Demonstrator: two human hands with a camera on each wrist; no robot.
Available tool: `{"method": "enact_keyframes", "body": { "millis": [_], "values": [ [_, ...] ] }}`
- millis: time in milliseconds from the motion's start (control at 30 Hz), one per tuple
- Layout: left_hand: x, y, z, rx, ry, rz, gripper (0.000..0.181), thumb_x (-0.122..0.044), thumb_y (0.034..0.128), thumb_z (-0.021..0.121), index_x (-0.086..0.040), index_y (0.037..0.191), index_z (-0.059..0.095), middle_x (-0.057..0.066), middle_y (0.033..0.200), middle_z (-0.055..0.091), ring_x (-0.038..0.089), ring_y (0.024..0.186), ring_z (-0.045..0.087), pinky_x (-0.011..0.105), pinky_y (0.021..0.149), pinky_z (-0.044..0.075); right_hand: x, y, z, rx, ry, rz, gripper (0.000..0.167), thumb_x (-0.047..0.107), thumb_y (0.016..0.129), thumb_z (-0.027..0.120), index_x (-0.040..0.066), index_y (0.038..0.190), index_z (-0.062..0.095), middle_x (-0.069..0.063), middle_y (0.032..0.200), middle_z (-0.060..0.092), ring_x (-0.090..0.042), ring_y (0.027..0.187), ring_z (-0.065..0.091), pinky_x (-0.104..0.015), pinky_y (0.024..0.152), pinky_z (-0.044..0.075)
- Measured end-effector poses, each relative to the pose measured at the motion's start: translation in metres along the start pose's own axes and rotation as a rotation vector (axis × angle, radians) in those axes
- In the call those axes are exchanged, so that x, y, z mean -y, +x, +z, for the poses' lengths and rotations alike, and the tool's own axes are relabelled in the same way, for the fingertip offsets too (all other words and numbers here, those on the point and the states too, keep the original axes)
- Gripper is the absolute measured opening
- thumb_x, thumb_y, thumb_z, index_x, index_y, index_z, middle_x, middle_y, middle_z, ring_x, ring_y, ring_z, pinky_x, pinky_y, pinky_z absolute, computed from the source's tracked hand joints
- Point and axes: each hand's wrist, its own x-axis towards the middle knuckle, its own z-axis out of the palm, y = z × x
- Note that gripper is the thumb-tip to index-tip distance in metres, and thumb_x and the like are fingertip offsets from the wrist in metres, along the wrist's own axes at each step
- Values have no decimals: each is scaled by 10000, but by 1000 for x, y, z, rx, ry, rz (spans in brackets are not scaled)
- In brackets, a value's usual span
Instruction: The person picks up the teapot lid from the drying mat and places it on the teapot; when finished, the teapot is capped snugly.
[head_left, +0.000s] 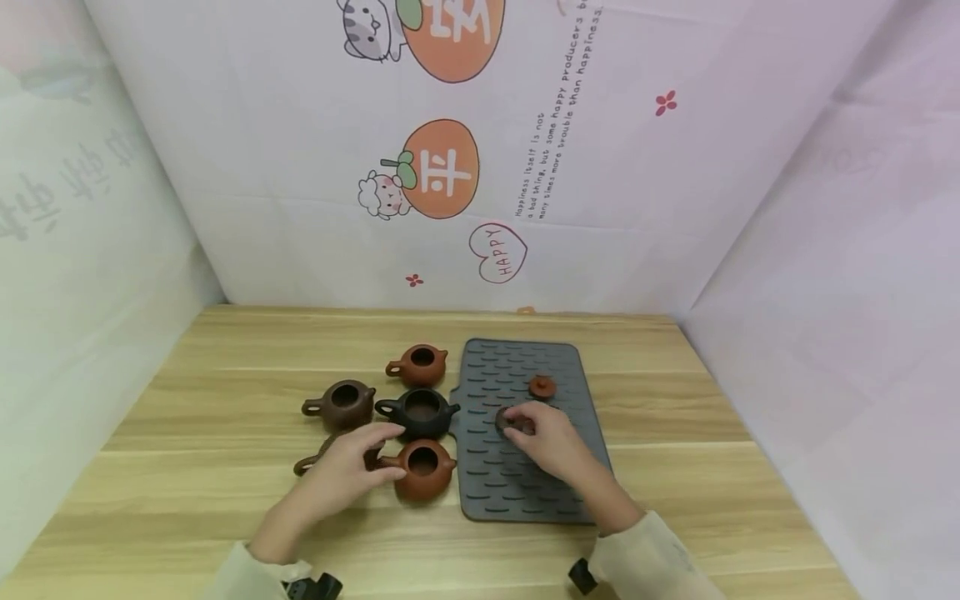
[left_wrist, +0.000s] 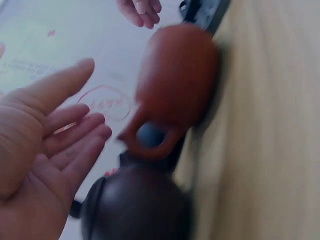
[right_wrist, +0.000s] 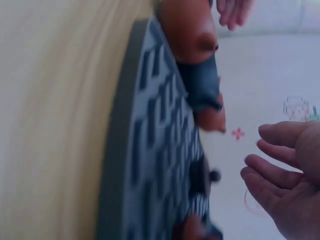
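Note:
My left hand (head_left: 341, 475) hovers with parted fingers over a brown teapot (head_left: 325, 450), beside the nearest orange teapot (head_left: 431, 483). That orange teapot (left_wrist: 177, 75) and the dark teapot (left_wrist: 140, 205) stand just past the open left hand (left_wrist: 50, 135) in the left wrist view. Over the grey mat (head_left: 487, 479), my right hand (head_left: 555, 442) has its thumb and fingers apart around a dark lid (head_left: 502, 419). From the right wrist, a gap shows between the right hand (right_wrist: 290, 175) and the knobbed dark lid (right_wrist: 199, 175). A reddish lid (head_left: 542, 387) lies farther back on the mat.
A black teapot (head_left: 422, 414) stands left of the mat, with another orange teapot (head_left: 423, 367) behind it and a brown teapot (head_left: 345, 406) to its left. All the teapots whose tops show are lidless. A printed white cloth (head_left: 600, 250) rises behind the wooden table (head_left: 247, 358).

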Motion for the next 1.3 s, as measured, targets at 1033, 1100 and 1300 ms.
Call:
{"method": "enact_keyframes", "body": {
  "millis": [1033, 1100, 1300],
  "values": [
    [0, 8, 26, 52, 58, -61, 467, -166, 847, 777, -6, 1261, 633, 130, 1298, 586, 302, 1206, 538, 467, 970, 459, -65, -40, -20, -15, 11, 139, 137, 67, 807, 800, 98, 918, 726, -10, 968, 640, -175, 864, 611, -327, 699, 534],
    [0, 8, 26, 52, 60, -56, 458, -159, 847, 775, -2, 1254, 636, 131, 1294, 589, 303, 1203, 539, 465, 969, 460, -65, -39, -19, -20, 12, 139, 137, 53, 799, 803, 97, 902, 722, -4, 956, 636, -169, 856, 611, -302, 680, 533],
    [-1, 8, 27, 41, 58, -51, 445, -137, 841, 776, 2, 1242, 642, 132, 1288, 592, 307, 1197, 543, 466, 965, 462, -63, -39, -19, -44, -1, 126, 128, 54, 799, 804, 116, 869, 716, 22, 937, 640, -164, 844, 619, -294, 662, 537]
  ]
}}
